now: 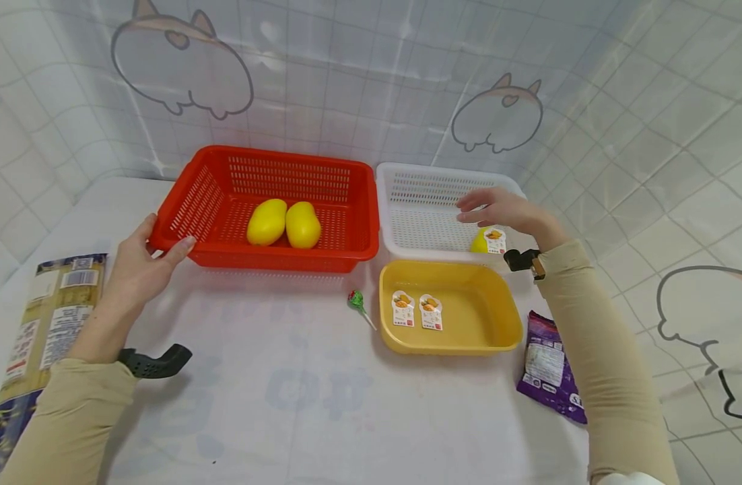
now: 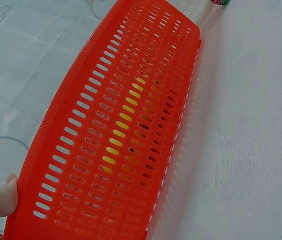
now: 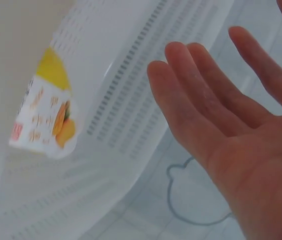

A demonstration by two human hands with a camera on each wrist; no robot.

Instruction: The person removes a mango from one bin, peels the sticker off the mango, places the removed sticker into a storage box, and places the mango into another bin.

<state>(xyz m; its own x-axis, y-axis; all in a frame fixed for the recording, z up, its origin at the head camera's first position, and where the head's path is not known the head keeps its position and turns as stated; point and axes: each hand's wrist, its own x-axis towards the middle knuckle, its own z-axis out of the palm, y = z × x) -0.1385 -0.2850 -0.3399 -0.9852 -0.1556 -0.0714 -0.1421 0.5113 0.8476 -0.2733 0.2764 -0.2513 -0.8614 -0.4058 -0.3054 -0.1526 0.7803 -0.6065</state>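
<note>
While I'm watching, left hand [image 1: 142, 267] is gripping red basket [image 1: 274, 261], 11 o'clock. Right hand [image 1: 506, 209] is hovering loose-fingered, 1 o'clock.

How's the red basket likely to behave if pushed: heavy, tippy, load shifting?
Probably light for its size: the red basket looks thin-walled and is slotted all over. Likely hard to tip, being wide and low. The two yellow fruits inside may roll or slide, since they're rounded and have open space around them.
</note>
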